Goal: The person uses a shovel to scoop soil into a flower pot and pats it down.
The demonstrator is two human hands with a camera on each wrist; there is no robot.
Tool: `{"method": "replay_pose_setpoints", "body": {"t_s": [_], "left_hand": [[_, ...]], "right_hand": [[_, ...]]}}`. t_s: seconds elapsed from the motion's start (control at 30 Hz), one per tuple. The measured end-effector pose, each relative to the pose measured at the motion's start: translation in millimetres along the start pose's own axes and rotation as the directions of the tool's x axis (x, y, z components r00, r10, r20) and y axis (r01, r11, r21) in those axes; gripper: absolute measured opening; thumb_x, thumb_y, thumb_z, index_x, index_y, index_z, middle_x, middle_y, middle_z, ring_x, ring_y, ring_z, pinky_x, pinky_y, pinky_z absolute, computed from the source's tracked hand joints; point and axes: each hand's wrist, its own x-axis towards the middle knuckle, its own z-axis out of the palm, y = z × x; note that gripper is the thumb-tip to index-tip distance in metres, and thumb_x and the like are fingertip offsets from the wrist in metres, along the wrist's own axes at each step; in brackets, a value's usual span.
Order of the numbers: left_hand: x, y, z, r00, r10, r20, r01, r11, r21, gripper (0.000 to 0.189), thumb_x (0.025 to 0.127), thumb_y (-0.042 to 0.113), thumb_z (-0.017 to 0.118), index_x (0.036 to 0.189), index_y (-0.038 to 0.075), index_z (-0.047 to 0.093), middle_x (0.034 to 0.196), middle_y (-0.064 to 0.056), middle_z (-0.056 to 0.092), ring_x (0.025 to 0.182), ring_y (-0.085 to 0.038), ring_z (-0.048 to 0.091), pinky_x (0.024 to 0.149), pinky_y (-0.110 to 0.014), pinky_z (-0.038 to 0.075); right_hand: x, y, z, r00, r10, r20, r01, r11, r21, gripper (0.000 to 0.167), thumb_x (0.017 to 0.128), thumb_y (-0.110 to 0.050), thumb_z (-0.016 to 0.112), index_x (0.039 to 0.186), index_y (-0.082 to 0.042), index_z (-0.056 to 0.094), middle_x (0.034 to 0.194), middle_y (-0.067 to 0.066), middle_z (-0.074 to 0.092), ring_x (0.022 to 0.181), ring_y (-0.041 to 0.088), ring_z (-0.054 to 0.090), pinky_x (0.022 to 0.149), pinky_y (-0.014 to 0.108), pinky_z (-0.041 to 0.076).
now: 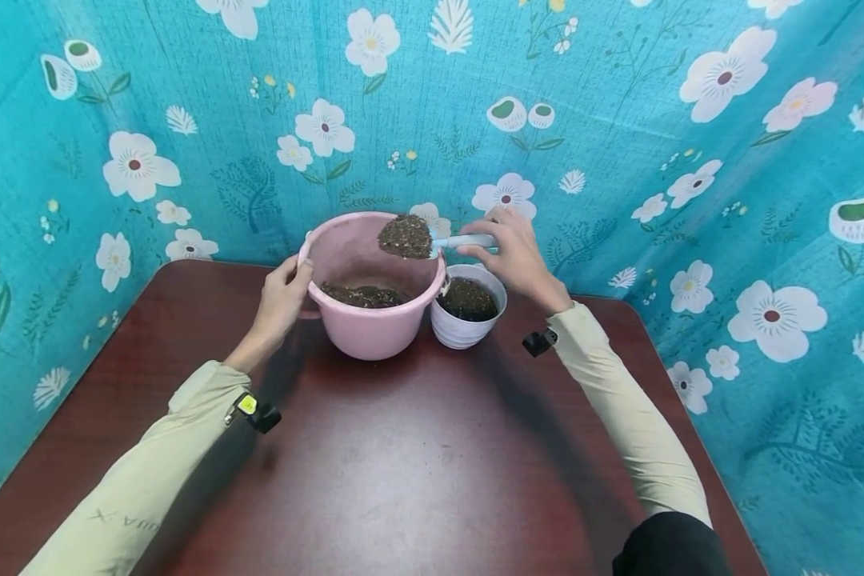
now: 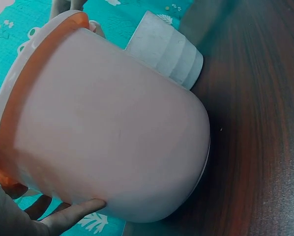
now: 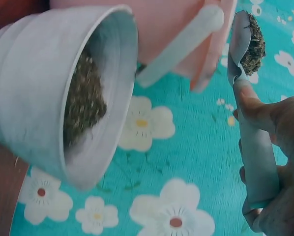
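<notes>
My right hand [image 1: 510, 250] grips the handle of a small pale-blue trowel [image 3: 257, 152], whose blade carries a heap of dark soil [image 1: 406, 236]. The loaded blade hangs over the right part of a pink bucket's rim. My left hand [image 1: 279, 306] holds that pink bucket [image 1: 371, 328] at its left rim; in the left wrist view its fingers lie along the bucket's wall. More soil [image 1: 363, 296] lies at the bottom of the bucket. Just right of the bucket stands a white ridged pot [image 1: 464, 330], partly filled with soil [image 3: 83, 101], below my right hand.
Everything stands near the back edge of a dark red-brown wooden table [image 1: 396, 456]. A blue flowered curtain [image 1: 432, 96] hangs close behind and along both sides. On the bucket's right side, a white handle [image 3: 184, 44] sits close to the pot.
</notes>
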Motion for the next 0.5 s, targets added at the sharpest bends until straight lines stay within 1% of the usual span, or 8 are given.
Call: {"method": "replay_pose_setpoints", "body": {"t_s": [0.07,0.23,0.4,0.5], "left_hand": [[0.4,0.5,-0.3,1.000,0.001,-0.007,-0.001,1.000,-0.003,0.056,0.108,0.036,0.045,0.156,0.006,0.048,0.134,-0.028,0.053,0.088,-0.005,0.060,0.072,-0.045,0.069],[0.1,-0.3,-0.5,1.000,0.001,-0.018,-0.001,1.000,0.009,0.056,0.109,0.036,0.045,0.156,0.006,0.048,0.131,-0.028,0.053,0.084,-0.004,0.061,0.072,-0.044,0.069],[-0.3,-1.5,0.6,1.000,-0.005,-0.018,0.005,1.000,0.018,0.057,0.108,0.038,0.044,0.155,0.006,0.048,0.132,-0.028,0.054,0.084,-0.003,0.061,0.075,-0.047,0.068],[0.7,-2.0,1.2,1.000,0.000,-0.018,0.000,1.000,0.002,0.057,0.108,0.037,0.045,0.155,0.006,0.049,0.130,-0.027,0.054,0.084,-0.003,0.060,0.074,-0.047,0.069]], "right_hand": [[-1.7,4.8,-5.8,1.000,0.009,-0.005,-0.009,1.000,-0.006,0.024,0.092,-0.023,0.082,0.111,-0.009,0.081,0.096,0.013,0.063,0.091,0.032,0.049,0.081,0.047,0.035],[-5.7,12.0,-19.4,0.999,0.041,-0.004,-0.041,0.999,-0.010,0.025,0.093,-0.023,0.081,0.113,-0.008,0.080,0.099,0.013,0.064,0.098,0.035,0.047,0.081,0.048,0.032],[-13.0,19.7,-28.7,0.997,0.076,0.000,-0.076,0.997,-0.034,0.027,0.093,-0.024,0.082,0.115,-0.008,0.079,0.099,0.013,0.064,0.093,0.033,0.044,0.080,0.047,0.031],[-20.0,24.3,-33.7,0.994,0.107,0.007,-0.106,0.993,-0.046,0.028,0.093,-0.024,0.082,0.115,-0.008,0.079,0.101,0.012,0.064,0.093,0.032,0.043,0.080,0.046,0.030]]}}
